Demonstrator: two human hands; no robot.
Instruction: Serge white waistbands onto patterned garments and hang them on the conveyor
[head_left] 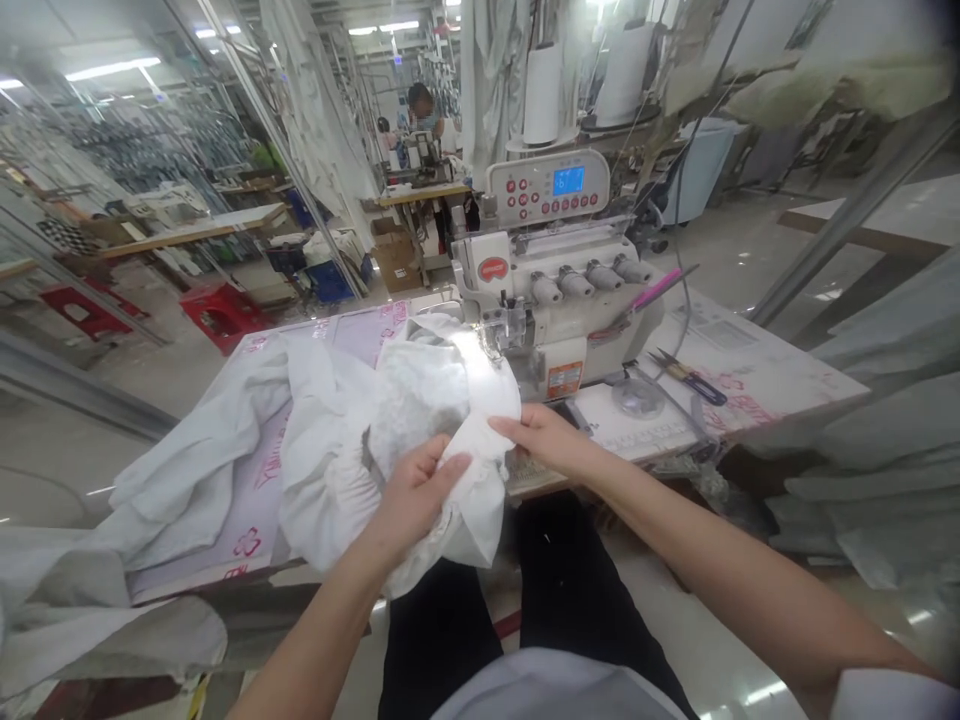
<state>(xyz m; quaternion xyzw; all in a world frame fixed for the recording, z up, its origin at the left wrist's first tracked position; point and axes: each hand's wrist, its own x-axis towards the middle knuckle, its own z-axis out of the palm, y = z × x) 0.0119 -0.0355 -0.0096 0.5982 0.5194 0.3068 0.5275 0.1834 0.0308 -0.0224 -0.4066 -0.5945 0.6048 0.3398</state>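
Observation:
A white garment point(420, 390) lies bunched at the table's front, one edge under the needle area of an overlock sewing machine point(547, 300), lit by its lamp. My left hand point(420, 490) pinches the cloth between thumb and fingers, nearer to me. Further right, my right hand point(536, 435) grips the edge of the same cloth just in front of the machine's presser foot. Part of the garment hangs over the table edge above my lap. Its sleeves or legs spread leftward across the table. The fingertips under the cloth are hidden.
Thread snips point(690, 378) lie on the table point(780, 365) right of the machine. Thread cones point(541, 95) stand above it. A metal post point(855, 220) rises on the right. Red stools point(221, 312) and a cardboard box point(397, 255) stand behind. A masked person sits at another machine.

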